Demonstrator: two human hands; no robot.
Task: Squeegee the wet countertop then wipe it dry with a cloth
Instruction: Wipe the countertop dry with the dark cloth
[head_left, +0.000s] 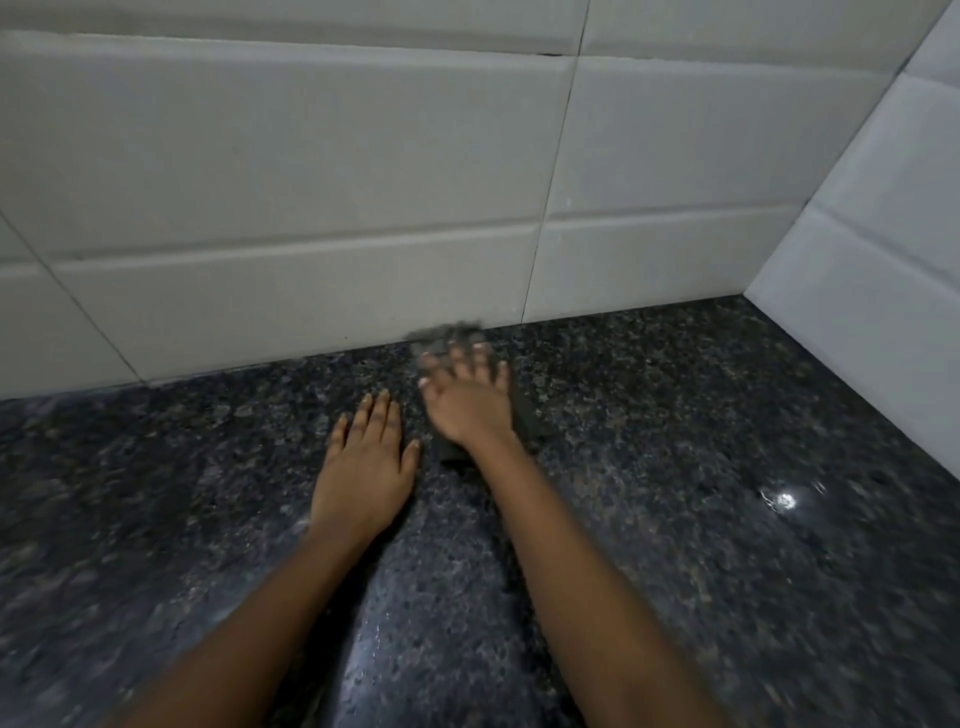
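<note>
Pressing cloth (525, 422) flat with open right grip (467, 400) by far wall (311, 208); resting open left grip (363, 462) on surface (727, 467); perhaps risking a slip on its wet sheen.

I see my left hand (363, 462) flat on the dark speckled stone countertop (675, 467), just left of my right hand (467, 400) and a little nearer to me. The right hand lies spread on top of a dark grey crumpled cloth (525, 415), which sits on the counter close to the pale tiled back wall (311, 182) behind it. A second pale tiled wall (883, 260) stands well to the right, meeting the back wall at a corner.
</note>
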